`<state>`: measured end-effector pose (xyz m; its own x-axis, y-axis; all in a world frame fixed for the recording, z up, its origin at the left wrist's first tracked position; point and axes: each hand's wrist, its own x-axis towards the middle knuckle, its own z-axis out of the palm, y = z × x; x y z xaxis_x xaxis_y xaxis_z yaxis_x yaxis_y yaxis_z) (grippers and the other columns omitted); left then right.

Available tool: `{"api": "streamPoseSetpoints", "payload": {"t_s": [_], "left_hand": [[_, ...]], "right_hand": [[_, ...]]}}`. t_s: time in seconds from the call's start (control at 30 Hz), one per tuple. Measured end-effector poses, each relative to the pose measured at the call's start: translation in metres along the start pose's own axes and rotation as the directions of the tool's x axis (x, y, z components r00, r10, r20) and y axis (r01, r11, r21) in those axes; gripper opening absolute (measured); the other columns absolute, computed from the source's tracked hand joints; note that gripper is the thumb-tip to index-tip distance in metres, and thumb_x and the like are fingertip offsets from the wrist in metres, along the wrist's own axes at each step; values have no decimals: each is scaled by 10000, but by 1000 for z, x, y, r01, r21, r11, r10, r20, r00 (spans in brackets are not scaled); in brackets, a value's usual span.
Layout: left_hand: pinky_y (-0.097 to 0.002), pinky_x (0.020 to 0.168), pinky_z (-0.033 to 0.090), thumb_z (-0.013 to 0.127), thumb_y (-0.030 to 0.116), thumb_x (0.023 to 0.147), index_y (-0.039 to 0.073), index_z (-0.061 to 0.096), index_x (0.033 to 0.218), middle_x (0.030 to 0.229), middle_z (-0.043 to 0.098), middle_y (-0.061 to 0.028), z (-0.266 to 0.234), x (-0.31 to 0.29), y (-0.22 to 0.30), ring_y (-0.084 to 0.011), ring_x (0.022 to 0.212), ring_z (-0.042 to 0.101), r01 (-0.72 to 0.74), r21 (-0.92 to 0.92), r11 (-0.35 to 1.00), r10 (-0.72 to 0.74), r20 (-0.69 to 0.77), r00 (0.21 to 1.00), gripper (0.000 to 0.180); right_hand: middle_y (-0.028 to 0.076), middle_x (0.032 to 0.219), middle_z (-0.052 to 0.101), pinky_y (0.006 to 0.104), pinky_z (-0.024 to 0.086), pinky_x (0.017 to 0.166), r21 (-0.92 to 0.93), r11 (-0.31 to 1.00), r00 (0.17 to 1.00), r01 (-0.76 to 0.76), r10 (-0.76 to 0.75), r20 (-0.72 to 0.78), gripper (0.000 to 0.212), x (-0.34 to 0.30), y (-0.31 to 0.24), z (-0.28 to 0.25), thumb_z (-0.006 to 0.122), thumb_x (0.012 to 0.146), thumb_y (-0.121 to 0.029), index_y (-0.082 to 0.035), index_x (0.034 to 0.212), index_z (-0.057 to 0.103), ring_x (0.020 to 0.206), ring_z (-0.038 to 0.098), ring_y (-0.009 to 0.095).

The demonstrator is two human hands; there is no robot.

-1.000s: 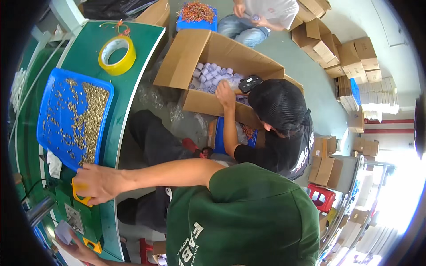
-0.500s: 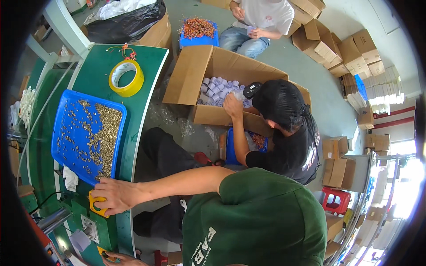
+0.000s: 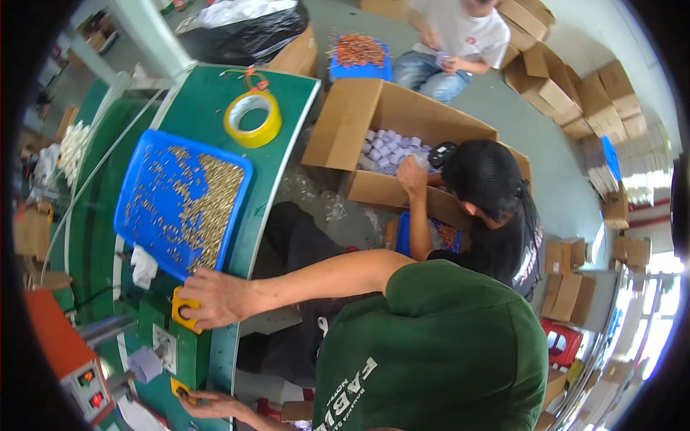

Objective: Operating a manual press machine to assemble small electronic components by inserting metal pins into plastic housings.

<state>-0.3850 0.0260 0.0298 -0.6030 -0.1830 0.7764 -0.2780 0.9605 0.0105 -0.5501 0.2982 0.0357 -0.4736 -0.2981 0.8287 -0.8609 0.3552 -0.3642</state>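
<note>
My right hand [image 3: 215, 298] lies over a yellow push-button box [image 3: 185, 310] at the green bench's edge, fingers curled round it near its black button. Lower down, my left hand [image 3: 210, 405] touches a second yellow push-button box [image 3: 179, 389] with loosely stretched fingers. Between the hands stands a green machine block [image 3: 191, 355] with a metal plate [image 3: 164, 350] on its side. A pale lilac plastic ring [image 3: 145, 365] sits in front of that plate, at the end of a metal rod. Whether either button is pressed in, I cannot tell.
A blue tray [image 3: 176, 208] of small brass-coloured parts lies beyond my right hand, near yellow tape [image 3: 252, 119]. An orange machine housing [image 3: 57, 334] with lit red switches stands left. A co-worker in black [image 3: 496, 208] reaches into a carton [image 3: 402, 188] of pale rings; another person [image 3: 460, 36] sits behind.
The whole view has shifted, so the bench and tray appear farther right; more of my left hand and the orange housing show. Both hands stay at the button boxes.
</note>
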Motion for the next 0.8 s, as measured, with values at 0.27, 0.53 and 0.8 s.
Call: {"api": "streamPoseSetpoints", "payload": {"t_s": [0.27,0.53,0.8], "left_hand": [[-424,940,470,643,253,951,-52,508,1233,1204,554,-196,-2,-13,10,-323,1072,577,305,-123,944,-315,-78,946,437],[-397,837,538,668,236,937,-40,576,1176,1102,636,-195,3,-12,-3,-302,965,647,410,-290,865,-441,-48,896,376],[-377,759,554,693,330,912,0,618,1143,1020,661,-166,12,-12,-7,-284,903,668,432,-284,856,-462,-47,886,410]], "right_hand": [[106,942,587,405,477,735,119,984,962,-130,154,-224,228,23,14,-40,734,753,-124,-58,958,662,846,585,284],[176,959,637,520,462,834,-502,791,699,-349,577,423,199,55,96,-83,650,759,-91,-50,943,714,1016,586,343],[165,906,701,498,480,822,-522,786,490,-331,617,616,188,75,106,-87,621,773,-62,-54,927,728,955,664,337]]}}
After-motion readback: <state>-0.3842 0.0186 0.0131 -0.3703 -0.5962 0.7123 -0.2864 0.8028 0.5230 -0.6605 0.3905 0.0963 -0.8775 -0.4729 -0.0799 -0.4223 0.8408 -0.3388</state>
